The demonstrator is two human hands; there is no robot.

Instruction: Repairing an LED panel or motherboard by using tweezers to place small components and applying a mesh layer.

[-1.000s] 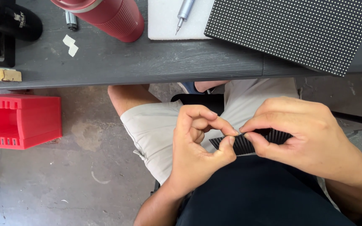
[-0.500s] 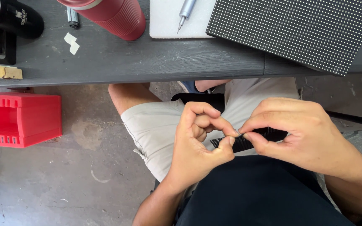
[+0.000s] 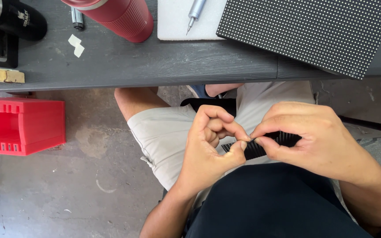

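A dark counter carries a dotted black panel and a red bottle; a red bin sits on the floor. Below the counter's edge, over the lap, the left hand and right hand meet, both pinching a small black perforated strip.

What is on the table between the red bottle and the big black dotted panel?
In the head view, a white foam pad with a silver pen-like tool lies between the red bottle and the dotted panel.
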